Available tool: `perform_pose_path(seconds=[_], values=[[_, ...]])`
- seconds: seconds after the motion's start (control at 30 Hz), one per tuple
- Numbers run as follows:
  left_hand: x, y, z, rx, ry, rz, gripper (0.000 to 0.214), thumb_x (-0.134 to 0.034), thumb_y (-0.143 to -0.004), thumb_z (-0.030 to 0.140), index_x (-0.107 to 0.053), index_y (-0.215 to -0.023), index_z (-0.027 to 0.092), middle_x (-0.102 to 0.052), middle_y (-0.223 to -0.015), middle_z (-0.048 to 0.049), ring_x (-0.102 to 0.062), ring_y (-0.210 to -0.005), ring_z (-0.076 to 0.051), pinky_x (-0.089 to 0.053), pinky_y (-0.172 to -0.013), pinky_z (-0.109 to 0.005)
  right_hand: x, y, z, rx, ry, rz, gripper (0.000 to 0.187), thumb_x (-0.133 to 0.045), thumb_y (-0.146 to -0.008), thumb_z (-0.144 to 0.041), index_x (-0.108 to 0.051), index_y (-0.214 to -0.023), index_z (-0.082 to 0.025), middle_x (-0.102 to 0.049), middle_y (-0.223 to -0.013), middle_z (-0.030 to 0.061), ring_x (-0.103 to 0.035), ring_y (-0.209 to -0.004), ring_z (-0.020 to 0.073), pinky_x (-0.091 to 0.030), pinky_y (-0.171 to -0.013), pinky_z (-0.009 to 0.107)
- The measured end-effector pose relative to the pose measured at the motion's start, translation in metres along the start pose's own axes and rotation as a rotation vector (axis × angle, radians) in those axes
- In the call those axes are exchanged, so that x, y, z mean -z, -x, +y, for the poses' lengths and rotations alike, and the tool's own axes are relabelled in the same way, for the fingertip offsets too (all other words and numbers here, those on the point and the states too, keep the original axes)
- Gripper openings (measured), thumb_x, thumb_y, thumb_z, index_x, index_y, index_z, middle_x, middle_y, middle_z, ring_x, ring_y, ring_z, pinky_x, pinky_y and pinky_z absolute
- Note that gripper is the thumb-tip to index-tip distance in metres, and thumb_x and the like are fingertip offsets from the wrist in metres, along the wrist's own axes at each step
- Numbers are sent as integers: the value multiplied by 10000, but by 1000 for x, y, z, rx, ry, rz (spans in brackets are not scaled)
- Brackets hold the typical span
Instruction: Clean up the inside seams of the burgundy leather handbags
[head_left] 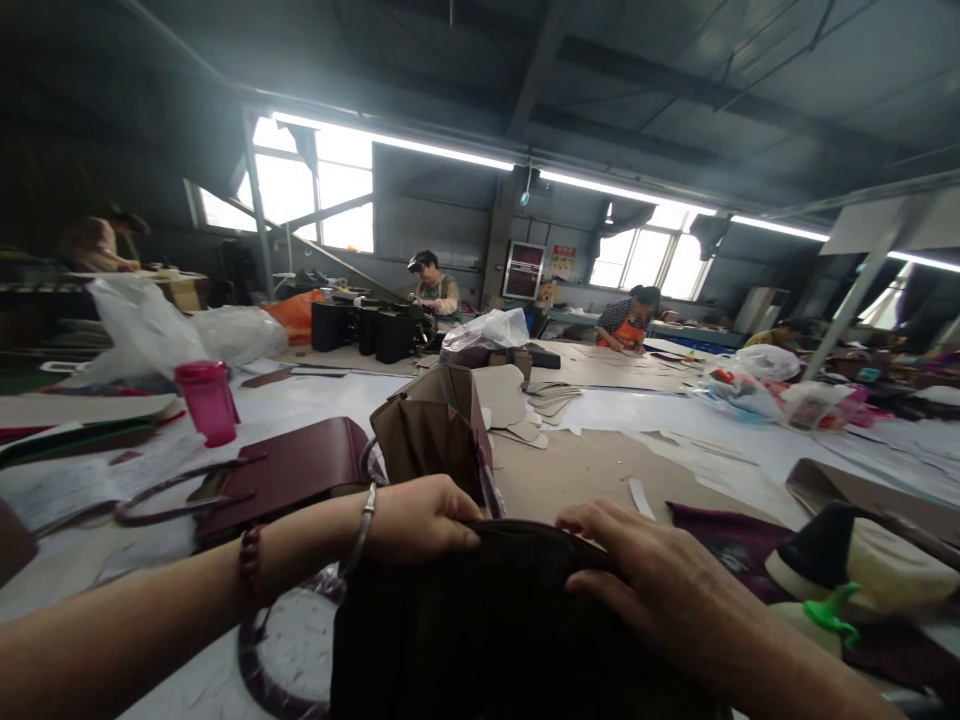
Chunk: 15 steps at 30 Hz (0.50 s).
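Observation:
A dark handbag (480, 630) stands right in front of me, its top edge toward the far side of the table. My left hand (424, 515) pinches that edge at its left, thumb on the near side, fingers mostly hidden behind. At the right of the same edge, my right hand (637, 555) grips with the thumb on the near face and fingers over the far side. A curved handle (262, 665) in clear wrap hangs at the bag's left. Just beyond the bag is an open brown bag (431, 440); left of it lies a maroon handbag (292, 470) with its handles toward the left.
A pink cup (208, 400) stands at the left near plastic bags (146, 330). Flat cut pieces (555, 400) lie farther back. At right are a plastic bottle with a green nozzle (832, 610) and a black-and-cream container (862, 560). Co-workers (435, 285) work at the far tables.

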<state>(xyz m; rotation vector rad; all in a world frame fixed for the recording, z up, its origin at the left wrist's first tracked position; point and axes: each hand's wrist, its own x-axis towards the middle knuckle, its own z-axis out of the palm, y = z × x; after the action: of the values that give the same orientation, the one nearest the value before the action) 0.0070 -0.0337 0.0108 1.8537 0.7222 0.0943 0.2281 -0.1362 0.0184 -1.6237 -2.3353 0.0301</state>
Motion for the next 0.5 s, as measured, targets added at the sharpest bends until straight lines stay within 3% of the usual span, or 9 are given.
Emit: perform_pose_path(seconds=[0.17, 0.33, 0.5], values=[[0, 2, -1, -2, -56, 43, 238, -469, -687, 212, -643, -818, 115, -549, -584, 23, -441, -529, -86, -363, -525, -158, 0, -14, -16, 58, 103, -47, 153, -522, -758, -201, -537, -900, -257, -557, -842, 6, -548, -746, 160, -445, -634, 268], [1, 3, -2, 15, -30, 39, 260, -459, -674, 203, -642, -837, 115, -543, -577, 23, -426, -503, -81, -349, -492, -158, -8, -30, -25, 155, 67, -27, 168, -528, -731, -126, -552, -851, -241, -551, -873, 14, -537, -764, 148, -450, -656, 262], [2, 2, -3, 13, -55, 68, 243, -452, -660, 192, -645, -787, 120, -525, -554, 28, -421, -495, -83, -338, -470, -157, -16, -37, -33, 107, 125, 22, 85, -556, -692, -135, -514, -717, -204, -548, -854, 41, -528, -785, 180, -447, -635, 287]])
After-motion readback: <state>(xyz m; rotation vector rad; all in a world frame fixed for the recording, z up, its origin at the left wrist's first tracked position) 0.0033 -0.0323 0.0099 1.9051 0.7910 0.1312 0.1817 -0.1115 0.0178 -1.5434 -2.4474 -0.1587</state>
